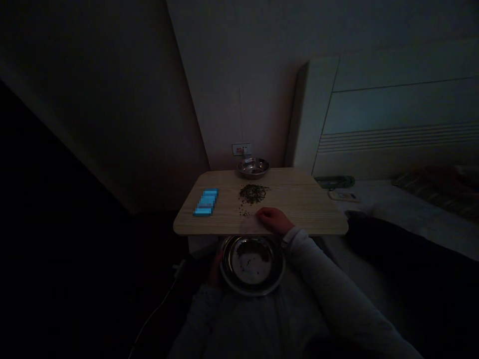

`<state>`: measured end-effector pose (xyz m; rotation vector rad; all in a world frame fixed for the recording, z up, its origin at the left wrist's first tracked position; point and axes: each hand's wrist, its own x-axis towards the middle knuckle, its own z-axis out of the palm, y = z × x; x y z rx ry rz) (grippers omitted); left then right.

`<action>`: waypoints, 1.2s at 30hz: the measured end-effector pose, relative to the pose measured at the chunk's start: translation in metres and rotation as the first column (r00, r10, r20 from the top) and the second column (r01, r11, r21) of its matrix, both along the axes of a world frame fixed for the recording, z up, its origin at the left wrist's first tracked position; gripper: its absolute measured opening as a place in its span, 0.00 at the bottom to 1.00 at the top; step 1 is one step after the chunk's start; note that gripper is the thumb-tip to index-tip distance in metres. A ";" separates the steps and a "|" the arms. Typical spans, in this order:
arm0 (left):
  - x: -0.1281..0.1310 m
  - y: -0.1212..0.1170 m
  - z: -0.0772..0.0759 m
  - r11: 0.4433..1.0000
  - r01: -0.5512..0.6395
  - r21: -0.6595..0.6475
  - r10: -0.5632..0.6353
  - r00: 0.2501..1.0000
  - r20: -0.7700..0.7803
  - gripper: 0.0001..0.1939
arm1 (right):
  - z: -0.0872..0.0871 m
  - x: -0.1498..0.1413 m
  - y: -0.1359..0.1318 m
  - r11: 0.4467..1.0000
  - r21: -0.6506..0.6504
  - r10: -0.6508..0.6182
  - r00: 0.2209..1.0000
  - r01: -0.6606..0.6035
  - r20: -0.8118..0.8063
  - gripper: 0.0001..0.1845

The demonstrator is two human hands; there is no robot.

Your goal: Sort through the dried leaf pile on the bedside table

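Note:
My left hand [216,268], dim in the shadow, grips the left rim of a wide metal basin [277,279] below the table's front edge. A few small dark bits lie on the basin's floor. Over the table's front part rests my right hand [274,220], its fingers curled in and the fingertips hidden, so what they hold cannot be made out. Just left of its fingers are a few scattered small dark grains. Behind them is a loose pile of small greenish-dark grains [253,193], perhaps beans or seeds, on the wooden tabletop [299,194].
A shallow metal bowl [253,168] stands at the table's back edge, below a wall socket [241,149]. A lit phone [206,202] lies at the left. To the right are a bed with a pale headboard [374,109], a green object [336,181] and a remote-like item [343,196].

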<state>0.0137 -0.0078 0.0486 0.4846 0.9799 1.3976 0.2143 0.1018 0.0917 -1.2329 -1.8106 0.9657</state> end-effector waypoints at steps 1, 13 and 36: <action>0.000 0.000 0.000 1.000 0.009 0.000 -0.009 1.000 0.007 0.19 | 0.000 0.000 0.000 1.000 -0.010 0.005 1.000 -0.005 -0.016 0.08; 0.001 0.000 0.001 0.999 -0.001 -0.054 0.004 0.999 0.053 0.19 | 0.001 0.000 0.006 0.949 0.050 -0.303 0.944 0.312 -0.132 0.11; 0.000 0.000 -0.005 1.000 0.005 0.016 -0.006 0.999 0.046 0.20 | 0.000 0.001 0.004 0.975 0.047 -0.216 0.975 0.218 -0.055 0.10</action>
